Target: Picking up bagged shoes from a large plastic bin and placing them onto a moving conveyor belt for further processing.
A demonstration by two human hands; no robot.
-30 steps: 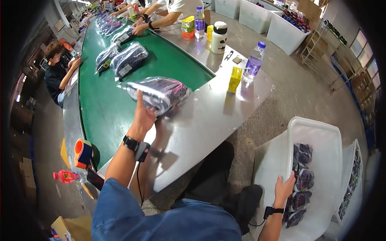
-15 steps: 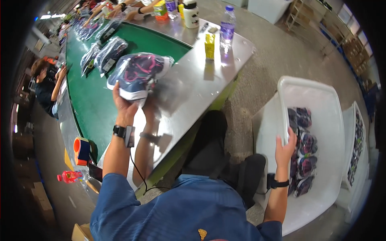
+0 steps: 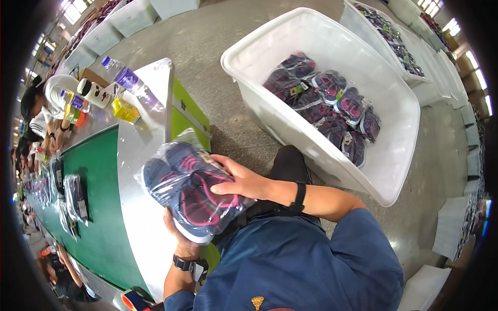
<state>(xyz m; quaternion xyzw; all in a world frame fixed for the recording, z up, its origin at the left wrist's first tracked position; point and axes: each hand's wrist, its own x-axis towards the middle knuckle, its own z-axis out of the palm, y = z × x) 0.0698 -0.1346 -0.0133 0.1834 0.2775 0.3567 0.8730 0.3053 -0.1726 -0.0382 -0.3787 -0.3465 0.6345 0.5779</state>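
Note:
A pair of navy shoes with pink trim, bagged in clear plastic, is held in front of me over the metal table end. My left hand grips the bag from its near lower edge, the fingers partly hidden under it. From the right, my right hand clasps the same bag, thumb across one shoe and the other fingers at its far side. Beyond my knee stands a white plastic bin with several bagged shoes of the same kind piled inside.
More bagged shoes lie on the green conveyor belt. A purple-capped bottle, a yellow carton and a white jar stand on the table. Another filled bin is behind. People work along the belt; a tape roll lies near.
My view has turned right toward the bin. The bagged shoes have come off the table toward me, and my right hand has moved from the bin's rim onto them.

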